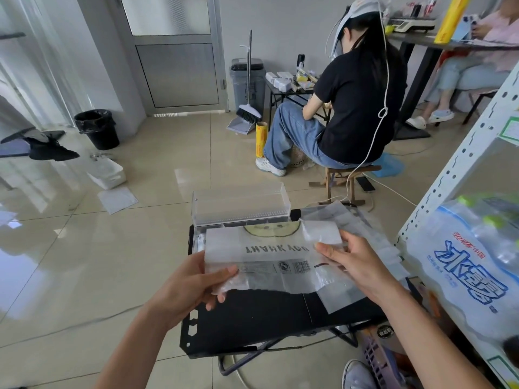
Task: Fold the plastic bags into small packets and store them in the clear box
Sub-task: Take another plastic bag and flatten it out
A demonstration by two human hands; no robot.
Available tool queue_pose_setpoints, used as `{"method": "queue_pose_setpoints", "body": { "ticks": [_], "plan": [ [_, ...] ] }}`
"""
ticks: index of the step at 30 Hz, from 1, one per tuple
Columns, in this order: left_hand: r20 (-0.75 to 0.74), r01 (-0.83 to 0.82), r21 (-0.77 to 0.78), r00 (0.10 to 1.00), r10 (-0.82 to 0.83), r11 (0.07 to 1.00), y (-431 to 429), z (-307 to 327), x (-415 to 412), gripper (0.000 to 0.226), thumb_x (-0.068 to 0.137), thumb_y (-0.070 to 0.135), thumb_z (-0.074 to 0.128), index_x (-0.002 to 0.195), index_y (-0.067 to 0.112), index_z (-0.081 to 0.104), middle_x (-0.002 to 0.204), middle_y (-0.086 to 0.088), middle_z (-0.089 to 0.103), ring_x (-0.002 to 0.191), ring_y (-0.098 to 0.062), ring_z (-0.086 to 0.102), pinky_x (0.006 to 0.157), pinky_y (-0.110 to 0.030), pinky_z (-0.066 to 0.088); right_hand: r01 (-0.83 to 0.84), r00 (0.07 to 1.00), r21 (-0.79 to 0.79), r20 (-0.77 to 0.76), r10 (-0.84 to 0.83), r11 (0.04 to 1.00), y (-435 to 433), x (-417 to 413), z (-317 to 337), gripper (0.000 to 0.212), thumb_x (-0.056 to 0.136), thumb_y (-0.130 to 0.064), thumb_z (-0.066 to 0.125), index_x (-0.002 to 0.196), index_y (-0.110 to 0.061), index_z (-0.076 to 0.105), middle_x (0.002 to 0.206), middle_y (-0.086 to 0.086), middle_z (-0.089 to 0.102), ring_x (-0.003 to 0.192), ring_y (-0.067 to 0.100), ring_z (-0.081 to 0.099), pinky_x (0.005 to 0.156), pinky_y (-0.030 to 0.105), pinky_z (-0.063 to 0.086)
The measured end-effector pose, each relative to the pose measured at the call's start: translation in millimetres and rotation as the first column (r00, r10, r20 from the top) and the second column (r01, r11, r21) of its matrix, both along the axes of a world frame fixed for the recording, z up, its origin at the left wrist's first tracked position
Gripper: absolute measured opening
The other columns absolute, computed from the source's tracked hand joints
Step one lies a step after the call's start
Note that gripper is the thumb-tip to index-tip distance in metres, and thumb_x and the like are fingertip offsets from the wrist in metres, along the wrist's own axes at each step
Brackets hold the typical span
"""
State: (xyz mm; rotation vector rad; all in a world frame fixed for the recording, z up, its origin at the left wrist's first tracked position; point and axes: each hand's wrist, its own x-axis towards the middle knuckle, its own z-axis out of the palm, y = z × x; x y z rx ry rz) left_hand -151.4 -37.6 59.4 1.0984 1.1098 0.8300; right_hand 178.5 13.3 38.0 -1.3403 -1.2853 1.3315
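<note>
Folding barely begun: my left hand [196, 282] pinches plastic bag [266, 256], right hand [356, 265] grips its right end. No packets visible in clear box [241, 206] above; spare bags [365, 228] wait right.

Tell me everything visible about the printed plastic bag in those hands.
The plastic bag is thin, translucent film, printed with THANK YOU, a smiley face and a barcode, all upside down. It is partly folded into a wide band over the black table. The left hand pinches its left end; the right hand grips its right end.

glossy tiled floor [112, 248] (reflective), grey door [174, 66]; white shelving [449, 169]
</note>
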Motion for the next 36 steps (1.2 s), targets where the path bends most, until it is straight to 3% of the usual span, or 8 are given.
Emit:
{"method": "queue_pose_setpoints", "body": {
  "ticks": [4, 9, 13, 18, 21, 24, 30, 36],
  "plan": [
    [-0.059, 0.02, 0.008, 0.998, -0.019, 1.0, -1, 2, 4, 0.041, 0.092, 0.029, 0.072, 0.123, 0.002, 0.064, 0.103, -0.017, 0.077, 0.058, -0.022, 0.064, 0.044, -0.026, 0.051, 0.011, 0.999, 0.066, 0.04, -0.014, 0.998, 0, -1, 1, 0.05, 0.079, -0.037, 0.082, 0.122, -0.017, 0.068, 0.103, 0.006, 0.08, 0.092, 0.026, 0.078, 0.085, 0.043, 0.063],
    [-0.003, -0.077, -0.005, 0.997, 0.077, 0.997, 0, -1, 7, 0.032, 0.1, 0.027, 0.064, 0.114, -0.001, 0.068, 0.102, -0.023, 0.076, 0.052, -0.019, 0.059, 0.038, -0.024, 0.045, -0.015, 0.999, 0.056, 0.031, 0.013, 0.998, -4, -4, 6, 0.05, 0.08, -0.036, 0.079, 0.123, -0.015, 0.067, 0.094, 0.0, 0.081, 0.073, 0.006, 0.074, 0.058, 0.018, 0.053],
    [0.014, -0.151, 0.044, 0.989, 0.15, 0.988, 0, -1, 5, 0.028, 0.093, 0.017, 0.071, 0.105, -0.009, 0.067, 0.088, -0.017, 0.073, 0.051, -0.017, 0.051, 0.036, -0.024, 0.039, -0.128, 0.981, -0.138, -0.161, 0.105, 0.982, -7, 1, 10, 0.048, 0.088, -0.039, 0.071, 0.129, -0.015, 0.066, 0.12, 0.009, 0.077, 0.112, 0.027, 0.074, 0.098, 0.047, 0.056],
    [0.055, -0.194, 0.046, 0.98, 0.192, 0.98, 0, 0, 1, 0.034, 0.095, 0.014, 0.069, 0.111, -0.014, 0.061, 0.078, -0.011, 0.064, 0.046, -0.013, 0.046, 0.034, -0.022, 0.037, -0.18, 0.954, -0.253, -0.282, 0.106, 0.951, -4, 10, 4, 0.049, 0.087, -0.005, 0.075, 0.134, -0.004, 0.062, 0.13, 0.021, 0.07, 0.126, 0.036, 0.065, 0.112, 0.052, 0.045],
    [0.123, -0.164, 0.029, 0.98, 0.159, 0.986, 0, 3, -2, 0.025, 0.097, 0.009, 0.064, 0.116, -0.008, 0.065, 0.09, -0.013, 0.072, 0.052, -0.014, 0.05, 0.038, -0.022, 0.042, -0.086, 0.951, -0.292, -0.308, -0.009, 0.952, -2, 9, 2, 0.041, 0.087, -0.004, 0.073, 0.128, -0.006, 0.067, 0.121, 0.015, 0.074, 0.106, 0.027, 0.071, 0.079, 0.033, 0.055],
    [0.147, -0.146, 0.015, 0.979, 0.143, 0.989, 0, 0, -5, 0.023, 0.096, 0.002, 0.064, 0.118, -0.006, 0.065, 0.095, -0.017, 0.07, 0.056, -0.016, 0.055, 0.041, -0.025, 0.047, -0.084, 0.893, -0.348, -0.441, -0.084, 0.934, -1, 8, 1, 0.019, 0.091, 0.002, 0.065, 0.109, -0.002, 0.068, 0.094, 0.015, 0.068, 0.065, 0.017, 0.056, 0.049, 0.022, 0.038],
    [0.122, -0.103, 0.068, 0.988, 0.094, 0.992, 5, -4, -8, 0.036, 0.092, -0.02, 0.044, 0.104, 0.007, 0.064, 0.066, -0.011, 0.053, 0.048, -0.016, 0.049, 0.037, -0.024, 0.043, -0.076, 0.849, -0.401, -0.507, -0.152, 0.913, 1, 3, -2, 0.017, 0.102, 0.003, 0.05, 0.098, -0.002, 0.066, 0.075, 0.019, 0.064, 0.05, 0.012, 0.051, 0.042, 0.019, 0.039],
    [0.238, -0.153, -0.031, 0.959, 0.156, 0.988, 7, -1, -5, 0.039, 0.099, -0.007, 0.03, 0.105, -0.002, 0.068, 0.084, -0.018, 0.063, 0.052, -0.021, 0.051, 0.037, -0.027, 0.043, -0.053, 0.81, -0.397, -0.554, -0.193, 0.916, 2, -4, 5, 0.03, 0.102, -0.014, 0.039, 0.106, 0.004, 0.063, 0.073, 0.02, 0.064, 0.057, 0.02, 0.054, 0.047, 0.024, 0.044]
  ]
}}
